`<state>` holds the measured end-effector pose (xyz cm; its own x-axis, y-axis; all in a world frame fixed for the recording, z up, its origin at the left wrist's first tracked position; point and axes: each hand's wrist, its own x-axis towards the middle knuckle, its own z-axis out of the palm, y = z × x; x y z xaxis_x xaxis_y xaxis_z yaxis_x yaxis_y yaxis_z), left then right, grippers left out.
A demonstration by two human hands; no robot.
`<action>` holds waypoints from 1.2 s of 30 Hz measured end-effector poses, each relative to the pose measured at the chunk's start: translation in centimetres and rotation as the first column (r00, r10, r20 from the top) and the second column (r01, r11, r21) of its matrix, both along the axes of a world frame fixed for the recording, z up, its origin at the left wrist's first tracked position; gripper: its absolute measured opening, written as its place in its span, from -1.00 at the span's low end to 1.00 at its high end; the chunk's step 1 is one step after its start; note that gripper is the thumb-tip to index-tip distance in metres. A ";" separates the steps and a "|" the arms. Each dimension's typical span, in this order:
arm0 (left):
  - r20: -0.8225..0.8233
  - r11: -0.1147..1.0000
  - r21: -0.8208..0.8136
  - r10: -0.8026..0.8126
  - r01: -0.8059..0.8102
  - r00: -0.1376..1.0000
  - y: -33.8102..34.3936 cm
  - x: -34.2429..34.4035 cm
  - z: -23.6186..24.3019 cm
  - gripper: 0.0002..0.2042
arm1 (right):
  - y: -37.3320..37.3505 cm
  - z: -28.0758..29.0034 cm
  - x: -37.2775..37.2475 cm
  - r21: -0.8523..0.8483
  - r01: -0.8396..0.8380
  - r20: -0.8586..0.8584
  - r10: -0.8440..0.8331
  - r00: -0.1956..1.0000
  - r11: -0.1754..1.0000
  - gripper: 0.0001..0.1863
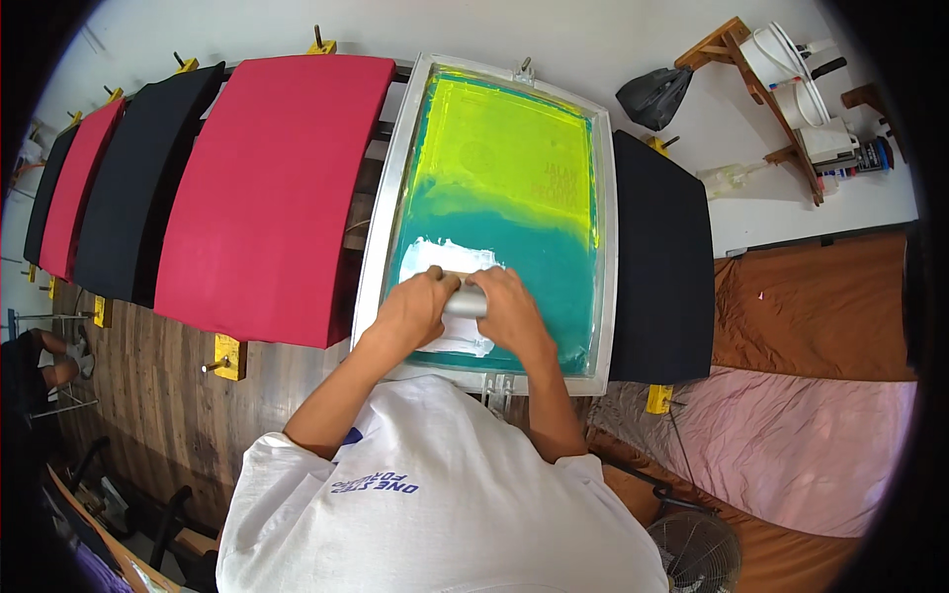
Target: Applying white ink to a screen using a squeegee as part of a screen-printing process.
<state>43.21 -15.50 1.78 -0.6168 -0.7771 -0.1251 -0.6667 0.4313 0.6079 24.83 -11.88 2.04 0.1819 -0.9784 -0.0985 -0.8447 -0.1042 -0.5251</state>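
Observation:
A metal-framed printing screen [603,287], coated teal with a yellow-green upper part [509,138], lies over a board in the middle. White ink [440,252] sits on its lower left part. My left hand [423,304] and my right hand [501,304] both grip a squeegee [458,299] with a silver metal body and a tan top, held crosswise on the white patch. My fingers are wrapped over its top edge, one hand at each end.
Red [267,198] and black [133,183] fabric-covered boards line up leftward; another black one [662,267] is right. A wooden wall shelf [756,79] holds buckets. A fan [697,553] is low right, cloth sheets [811,296] behind it. A seated person's leg [59,366] shows far left.

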 end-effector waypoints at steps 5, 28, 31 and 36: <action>-0.050 0.995 0.092 -0.027 0.031 0.998 4.0 1.6 1.5 -0.55 | 4.5 1.2 1.5 0.112 0.023 0.016 -0.025 1.000 0.993 -0.44; -0.077 0.998 -0.049 -0.045 0.041 0.996 4.2 1.5 0.6 -0.38 | 4.5 0.3 1.3 -0.013 0.038 -0.009 -0.038 0.999 0.999 -0.55; -0.016 0.990 -0.063 -0.130 0.129 0.991 5.6 2.4 0.6 -0.38 | 6.8 1.1 2.1 0.055 0.033 -0.026 -0.032 0.999 0.998 -0.55; 0.050 0.978 0.102 -0.187 0.181 0.981 3.9 2.0 3.4 -0.55 | 5.2 2.8 1.0 0.238 -0.042 -0.032 0.051 0.998 0.970 -0.54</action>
